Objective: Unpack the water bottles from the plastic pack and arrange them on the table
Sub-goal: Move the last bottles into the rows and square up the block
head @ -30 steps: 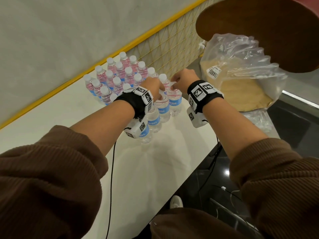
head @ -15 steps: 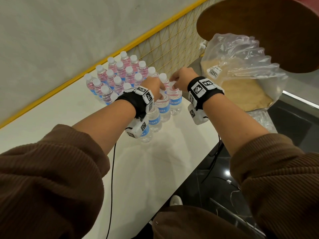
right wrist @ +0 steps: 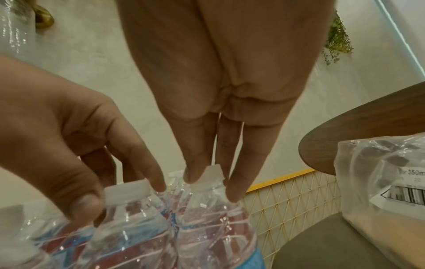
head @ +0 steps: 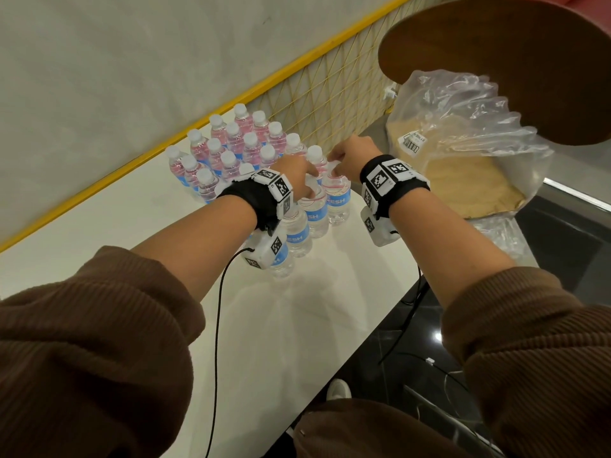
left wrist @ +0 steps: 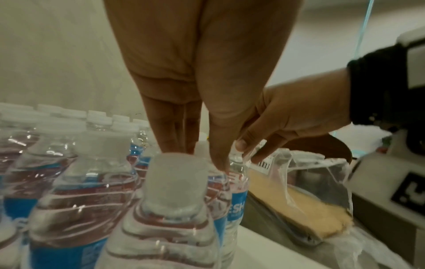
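While the water bottles (head: pixel 251 153) stand massed on the white desk (head: pixel 297 325) by the yellow-edged wall, both hands work the near corner. The left hand (head: pixel 294 176) pinches one bottle's cap between thumb and fingertips; the right hand (head: pixel 353 153) grips the cap of the end bottle (head: pixel 335 196). The emptied plastic pack (head: pixel 463 143) slumps just right.

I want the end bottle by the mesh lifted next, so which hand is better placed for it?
Right. The right hand already pinches that bottle's cap between its fingertips, at the row's end beside the mesh. The left hand is on the neighbouring bottle's cap.
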`<state>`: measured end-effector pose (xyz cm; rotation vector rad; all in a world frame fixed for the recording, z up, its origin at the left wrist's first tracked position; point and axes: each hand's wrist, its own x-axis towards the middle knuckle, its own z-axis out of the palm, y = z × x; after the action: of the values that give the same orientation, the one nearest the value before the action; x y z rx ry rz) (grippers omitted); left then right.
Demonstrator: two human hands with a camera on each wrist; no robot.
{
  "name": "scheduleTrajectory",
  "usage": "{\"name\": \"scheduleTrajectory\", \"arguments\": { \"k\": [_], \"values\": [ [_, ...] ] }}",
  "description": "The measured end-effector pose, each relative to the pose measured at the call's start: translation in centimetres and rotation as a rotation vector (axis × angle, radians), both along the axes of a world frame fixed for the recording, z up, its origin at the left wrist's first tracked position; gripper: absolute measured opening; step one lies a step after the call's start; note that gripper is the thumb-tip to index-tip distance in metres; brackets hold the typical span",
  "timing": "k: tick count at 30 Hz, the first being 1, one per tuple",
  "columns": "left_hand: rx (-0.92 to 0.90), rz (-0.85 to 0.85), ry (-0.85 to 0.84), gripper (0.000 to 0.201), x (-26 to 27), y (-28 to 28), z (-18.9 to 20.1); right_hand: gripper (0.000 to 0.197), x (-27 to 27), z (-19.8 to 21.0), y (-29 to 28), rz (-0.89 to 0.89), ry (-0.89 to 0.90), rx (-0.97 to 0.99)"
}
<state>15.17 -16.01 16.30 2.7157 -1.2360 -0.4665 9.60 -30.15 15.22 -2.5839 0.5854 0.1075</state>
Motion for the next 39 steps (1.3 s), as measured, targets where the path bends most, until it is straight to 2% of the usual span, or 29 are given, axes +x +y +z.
{"name": "scheduleTrajectory", "arguments": {
  "k": [3,6,10,12,15,17,20,22,23,26,29,33,37,39],
  "values": [
    [-0.150,0.068,0.095,0.060,-0.1,1.9,0.5,0.048,-0.7,-1.3,-0.1,-0.075,-0.084,0.120],
    [-0.389,0.164,0.094,0.064,-0.1,5.5,0.3,0.068,-2.8,-4.8,0.1,-0.301,-0.235,0.474],
    [-0.614,0.385,0.048,0.076,-1.0,10.5,-3.3,0.093,-5.6,-9.3,2.2,-0.460,-0.155,0.795],
    [-0.777,0.590,0.082,0.070,-1.5,12.3,-5.9,0.101,-6.1,-10.8,3.4,-0.485,-0.133,0.843],
    [-0.882,0.891,0.205,0.058,-2.1,13.8,-9.0,0.097,-5.7,-12.0,5.3,-0.521,-0.077,0.798],
    [-0.810,0.968,0.314,0.062,-2.4,14.4,-10.8,0.076,-5.2,-12.3,6.5,-0.501,-0.001,0.797],
    [-0.554,0.965,0.471,0.081,-3.0,14.2,-13.0,0.042,-4.9,-12.1,8.4,-0.380,0.103,0.803],
    [-0.383,0.945,0.578,0.097,-3.6,13.8,-13.8,0.034,-4.7,-12.2,9.6,-0.334,0.112,0.751],
    [-0.350,0.939,0.623,0.096,-3.9,13.5,-13.9,0.035,-4.6,-12.3,10.0,-0.328,0.109,0.721],
    [-0.399,0.913,0.685,0.074,-4.3,12.8,-14.3,0.043,-4.2,-12.5,10.6,-0.343,0.086,0.665],
    [-0.419,0.857,0.637,0.056,-4.6,12.5,-14.2,0.057,-4.2,-12.6,10.7,-0.358,0.087,0.658],
    [-0.459,0.871,0.646,0.071,-5.0,12.5,-14.2,0.064,-4.4,-12.7,10.7,-0.359,0.098,0.668],
    [-0.608,0.909,0.559,0.111,-5.5,12.5,-13.9,0.075,-4.7,-12.2,10.3,-0.464,0.055,0.810],
    [-0.719,0.879,0.533,0.124,-5.6,12.4,-13.8,0.086,-4.6,-12.0,10.1,-0.495,0.000,0.812]
  ]
}}
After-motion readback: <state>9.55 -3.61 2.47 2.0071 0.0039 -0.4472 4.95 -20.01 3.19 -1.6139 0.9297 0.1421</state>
